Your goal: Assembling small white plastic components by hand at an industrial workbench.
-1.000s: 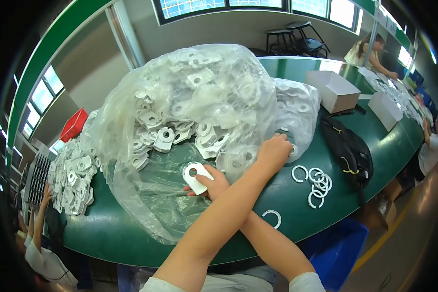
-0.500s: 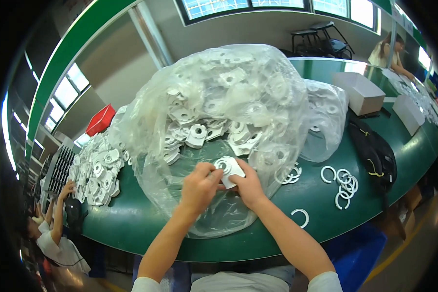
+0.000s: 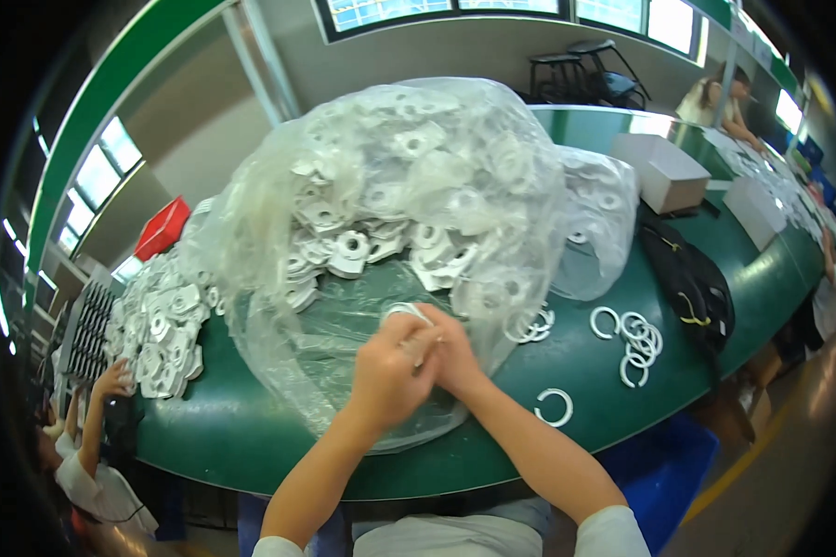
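Note:
My left hand (image 3: 390, 369) and my right hand (image 3: 453, 351) are pressed together over the near part of a large clear plastic bag (image 3: 334, 395). Between them they grip a white plastic part (image 3: 406, 310); only its curved top edge shows above the fingers, and the rest is hidden. Just beyond, the open bag is heaped with similar white plastic parts (image 3: 350, 251), flat pieces with a round hole. To the right of my hands, several white open rings (image 3: 641, 339) lie on the green table (image 3: 492, 446), with a single ring (image 3: 555, 408) closer to me.
At left is a pile of white parts (image 3: 163, 325), beside a red bin (image 3: 163, 228) and a co-worker's hand (image 3: 114, 379). A smaller filled bag (image 3: 596, 218), a white box (image 3: 659, 172) and a black bag (image 3: 687, 278) stand at right. Another person (image 3: 715, 102) sits at the far right.
My hands have closed together over the white part, hiding most of it; its face with the round hole showed before. The whole view has shifted slightly, so the table things appear further left.

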Motion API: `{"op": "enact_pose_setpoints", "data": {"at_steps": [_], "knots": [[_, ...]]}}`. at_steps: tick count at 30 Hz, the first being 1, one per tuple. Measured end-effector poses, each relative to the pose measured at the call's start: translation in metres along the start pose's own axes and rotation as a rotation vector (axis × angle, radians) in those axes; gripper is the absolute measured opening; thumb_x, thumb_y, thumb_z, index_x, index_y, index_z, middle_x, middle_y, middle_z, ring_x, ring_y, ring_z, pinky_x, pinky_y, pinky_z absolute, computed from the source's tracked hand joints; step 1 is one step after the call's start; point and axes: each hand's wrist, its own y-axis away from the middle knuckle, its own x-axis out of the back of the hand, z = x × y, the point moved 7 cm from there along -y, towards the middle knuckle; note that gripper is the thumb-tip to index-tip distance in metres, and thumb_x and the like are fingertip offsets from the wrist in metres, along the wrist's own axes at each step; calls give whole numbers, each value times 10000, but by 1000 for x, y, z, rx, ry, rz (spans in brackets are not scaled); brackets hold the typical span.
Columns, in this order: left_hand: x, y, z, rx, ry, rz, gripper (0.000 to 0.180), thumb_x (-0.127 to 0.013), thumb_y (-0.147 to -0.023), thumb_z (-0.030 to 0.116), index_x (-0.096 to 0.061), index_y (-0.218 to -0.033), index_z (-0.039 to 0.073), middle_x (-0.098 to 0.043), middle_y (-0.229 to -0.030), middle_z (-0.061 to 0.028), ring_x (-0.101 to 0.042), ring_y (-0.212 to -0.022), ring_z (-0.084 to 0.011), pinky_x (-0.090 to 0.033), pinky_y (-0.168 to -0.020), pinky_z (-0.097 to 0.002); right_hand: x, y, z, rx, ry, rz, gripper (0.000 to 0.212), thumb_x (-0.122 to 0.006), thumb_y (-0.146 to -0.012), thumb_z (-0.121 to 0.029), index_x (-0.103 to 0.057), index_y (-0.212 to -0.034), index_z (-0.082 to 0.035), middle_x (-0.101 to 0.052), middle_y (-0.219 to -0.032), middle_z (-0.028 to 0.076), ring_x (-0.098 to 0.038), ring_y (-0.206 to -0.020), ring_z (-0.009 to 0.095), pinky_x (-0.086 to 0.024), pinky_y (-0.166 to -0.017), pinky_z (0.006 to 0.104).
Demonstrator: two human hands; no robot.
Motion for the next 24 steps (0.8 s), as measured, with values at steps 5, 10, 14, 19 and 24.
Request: {"op": "enact_pose_setpoints", "data": {"at_steps": [5, 10, 14, 19, 24], "knots": [[-116, -9, 80, -237, -14, -645, 194, -695, -716, 141, -629, -889, 84, -562, -894, -63, -562, -921, -274, -485, -753, -369, -20, 1, -10, -345, -403, -278, 323, -494, -926, -90, -478, -1232, 14, -618, -991, 107, -652, -742, 182, -544, -591, 283], [-161, -12, 86, -329, 178, -750, 104, -658, -719, 119, -609, -801, 79, -566, -846, -93, -581, -887, -286, -504, -678, -395, -27, 3, -12, -349, -418, -292, 308, -485, -931, -84, -480, -1220, 21, -614, -969, 112, -652, -742, 190, -544, -580, 284], [-133, -28, 78, -231, 166, -641, 99, -660, -722, 77, -574, -755, 41, -605, -761, -117, -617, -795, -311, -489, -645, -420, -28, 5, -10, -422, -465, -293, 315, -500, -922, -76, -481, -1222, 19, -614, -966, 115, -652, -735, 194, -546, -583, 286], [-5, -38, -12, 148, 358, -119, 224, -710, -706, 11, -692, -925, 57, -665, -786, -70, -635, -723, -154, -470, -624, -268, -6, -2, 14, 17, -220, -237, 330, -460, -964, -195, -466, -1232, -3, -588, -1098, 100, -643, -880, 204, -565, -666, 312], [53, -3, -83, 289, 205, 64, 276, -735, -650, -28, -714, -910, 62, -678, -790, -55, -609, -737, -154, -466, -629, -269, -22, 8, -10, -696, -590, -298, 355, -391, -987, -262, -466, -1202, 11, -620, -1023, 181, -662, -821, 312, -581, -690, 374]]}}
